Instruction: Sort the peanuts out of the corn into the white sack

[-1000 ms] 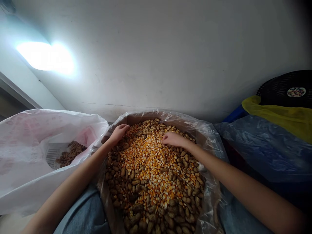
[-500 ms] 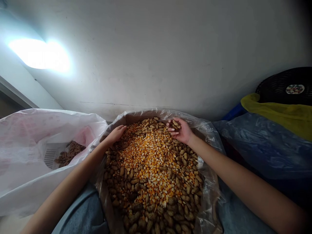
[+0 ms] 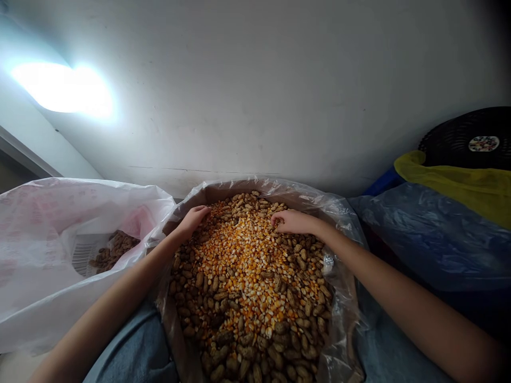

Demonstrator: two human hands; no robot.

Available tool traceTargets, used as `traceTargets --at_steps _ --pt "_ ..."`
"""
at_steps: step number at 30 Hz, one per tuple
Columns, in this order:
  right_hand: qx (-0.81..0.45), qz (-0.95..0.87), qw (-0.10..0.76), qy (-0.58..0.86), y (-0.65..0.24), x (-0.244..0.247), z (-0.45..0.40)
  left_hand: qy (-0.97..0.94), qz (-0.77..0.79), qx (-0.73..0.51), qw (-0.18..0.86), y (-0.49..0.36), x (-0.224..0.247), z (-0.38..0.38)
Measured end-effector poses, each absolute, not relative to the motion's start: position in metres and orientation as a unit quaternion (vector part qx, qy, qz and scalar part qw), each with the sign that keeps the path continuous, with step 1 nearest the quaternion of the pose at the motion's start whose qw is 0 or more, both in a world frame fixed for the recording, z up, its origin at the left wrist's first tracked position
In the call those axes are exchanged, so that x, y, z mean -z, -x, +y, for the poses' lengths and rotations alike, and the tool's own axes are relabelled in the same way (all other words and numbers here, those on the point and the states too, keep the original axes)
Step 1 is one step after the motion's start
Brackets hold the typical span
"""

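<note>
Unshelled peanuts [image 3: 223,354] and loose yellow corn kernels [image 3: 243,250] lie mixed in a box [image 3: 293,197] lined with clear plastic. At the far left of the heap, my left hand [image 3: 195,218] rests with its fingers stretched out onto the contents; their undersides are hidden. Across the heap at the far right, my right hand [image 3: 295,221] is turned palm down, its fingers curled low over the corn. A bit of brown shell shows between those fingers, so the hand looks closed on peanuts, though most of the grip is hidden.
To the left stands a white plastic sack [image 3: 35,255] with small brown pieces [image 3: 115,250] inside. On the right are a bluish plastic bag [image 3: 431,234], a yellow cloth or mesh [image 3: 459,186] and a black fan [image 3: 475,138]. A pale wall [image 3: 255,96] rises behind the box.
My right hand has turned from palm up, with peanuts showing in it, to palm down and moved lower toward the corn. My left hand has barely shifted.
</note>
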State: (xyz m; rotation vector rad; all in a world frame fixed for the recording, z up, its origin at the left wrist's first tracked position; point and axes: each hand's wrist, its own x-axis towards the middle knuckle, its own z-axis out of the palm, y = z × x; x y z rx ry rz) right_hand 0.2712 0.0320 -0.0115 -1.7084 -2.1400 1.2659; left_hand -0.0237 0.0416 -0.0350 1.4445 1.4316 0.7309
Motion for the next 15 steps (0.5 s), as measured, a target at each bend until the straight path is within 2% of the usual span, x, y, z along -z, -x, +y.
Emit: traceTargets --at_steps 4,8,11,15 --pt "-0.313 -0.749 -0.019 0.583 -0.265 0.009 0.029 -0.636 0.623 -0.268 0.368 0.018 0.044 0.041" --pt "-0.255 -0.759 -0.054 0.596 -0.262 0.013 0.027 -0.653 0.652 -0.232 0.309 0.015 0.051 0.044" --pt "-0.242 -0.755 -0.049 0.608 -0.264 0.018 0.029 -0.651 0.656 -0.223 0.312 0.016 0.053 0.047" --pt "-0.266 -0.745 -0.002 0.612 -0.268 0.023 0.031 -0.636 0.629 -0.254 0.367 0.019 0.051 0.049"
